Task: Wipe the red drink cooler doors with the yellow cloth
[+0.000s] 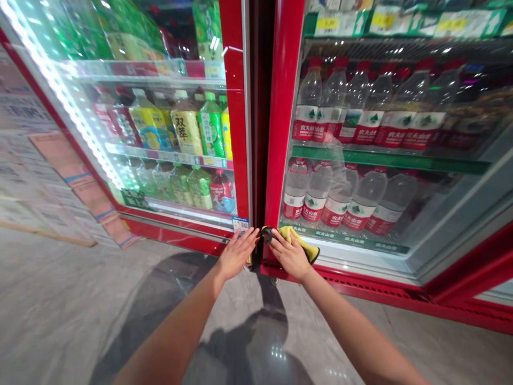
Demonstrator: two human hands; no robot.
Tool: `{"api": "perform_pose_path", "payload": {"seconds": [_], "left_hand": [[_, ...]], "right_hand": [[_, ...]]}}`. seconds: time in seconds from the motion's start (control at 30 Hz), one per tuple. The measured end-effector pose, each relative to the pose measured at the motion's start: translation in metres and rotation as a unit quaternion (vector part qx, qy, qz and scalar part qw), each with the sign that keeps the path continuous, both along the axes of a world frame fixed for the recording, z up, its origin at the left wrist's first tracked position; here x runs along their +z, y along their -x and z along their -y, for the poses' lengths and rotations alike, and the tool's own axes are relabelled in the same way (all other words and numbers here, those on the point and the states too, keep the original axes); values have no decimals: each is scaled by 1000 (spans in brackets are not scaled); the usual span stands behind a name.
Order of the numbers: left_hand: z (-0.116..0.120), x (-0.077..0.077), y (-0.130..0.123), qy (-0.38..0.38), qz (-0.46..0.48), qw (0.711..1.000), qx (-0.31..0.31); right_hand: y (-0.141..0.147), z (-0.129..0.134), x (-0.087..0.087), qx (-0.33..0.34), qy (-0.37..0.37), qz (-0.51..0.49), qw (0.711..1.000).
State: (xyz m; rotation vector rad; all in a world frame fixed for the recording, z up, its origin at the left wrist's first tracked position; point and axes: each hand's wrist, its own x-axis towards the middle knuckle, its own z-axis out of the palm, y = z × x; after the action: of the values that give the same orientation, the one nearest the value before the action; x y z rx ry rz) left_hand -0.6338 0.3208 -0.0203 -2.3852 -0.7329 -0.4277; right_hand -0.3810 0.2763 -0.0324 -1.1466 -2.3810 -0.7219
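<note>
My right hand (292,258) presses a yellow cloth (308,247) with dark edging against the lower left corner of the right fridge's red frame (273,203). Part of the cloth is hidden beneath the palm and fingers. A dark bunched bit (266,233) shows at those fingertips; whether it belongs to the cloth I cannot tell. To the left, my left hand (237,254) lies with fingers stretched out at the lower right corner of the left fridge (239,176), holding nothing. A small blue and white sticker (241,223) is just above its fingers.
Behind the right glass stand rows of red-labelled water bottles (336,208); the left fridge holds coloured drink bottles (186,123). A dark narrow gap (261,133) separates the fridges. Stacked cartons (76,166) stand at far left. Grey floor (160,299) lies below.
</note>
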Motion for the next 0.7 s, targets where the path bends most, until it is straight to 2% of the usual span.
{"api": "perform_pose_path", "payload": {"seconds": [0.13,0.2,0.27,0.4,0.47,0.53,0.7], "left_hand": [[2,-2,6,-2,-1,1000,4],[2,-1,8,1,0,1000,10],[1,1,9,0,14,1000,21],[-5,9,6,-1,78,996,51],[-8,13,4,0,102,993,55],[-8,16,1,0,113,992,54],[-5,22,-6,-10,109,993,49]], "right_hand": [[2,3,-34,39,47,76,995],[2,2,-40,48,66,106,991],[3,0,-28,47,62,108,991],[9,-8,35,1,-9,31,999],[13,-9,58,-38,-48,-14,998],[13,-8,60,-55,-73,-31,995],[7,-2,30,11,-84,38,996]]}}
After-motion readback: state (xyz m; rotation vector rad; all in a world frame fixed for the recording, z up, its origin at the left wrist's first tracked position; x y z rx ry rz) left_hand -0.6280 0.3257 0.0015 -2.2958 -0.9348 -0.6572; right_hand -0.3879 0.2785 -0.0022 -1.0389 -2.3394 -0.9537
